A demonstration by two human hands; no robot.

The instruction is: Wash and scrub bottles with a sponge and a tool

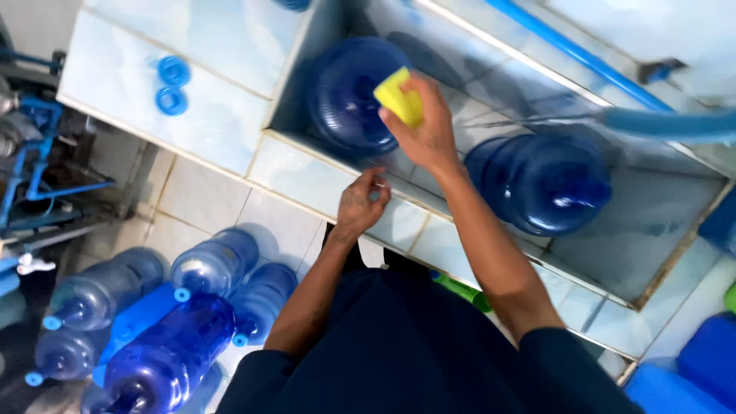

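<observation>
Fingers of the right hand (429,130) grip a yellow sponge (399,96) tightly; left hand (362,203) curls closed, empty.

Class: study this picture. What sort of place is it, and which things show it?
Probably a water-jug washing and refilling station: large blue jugs in a tiled basin, more jugs on the floor, and a yellow sponge in the right hand.

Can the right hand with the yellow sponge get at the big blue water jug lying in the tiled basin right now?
Probably yes. The right hand holds the yellow sponge just beside the blue jug in the tiled basin, with nothing between them. The left hand sits lower, at the basin's edge.
</observation>
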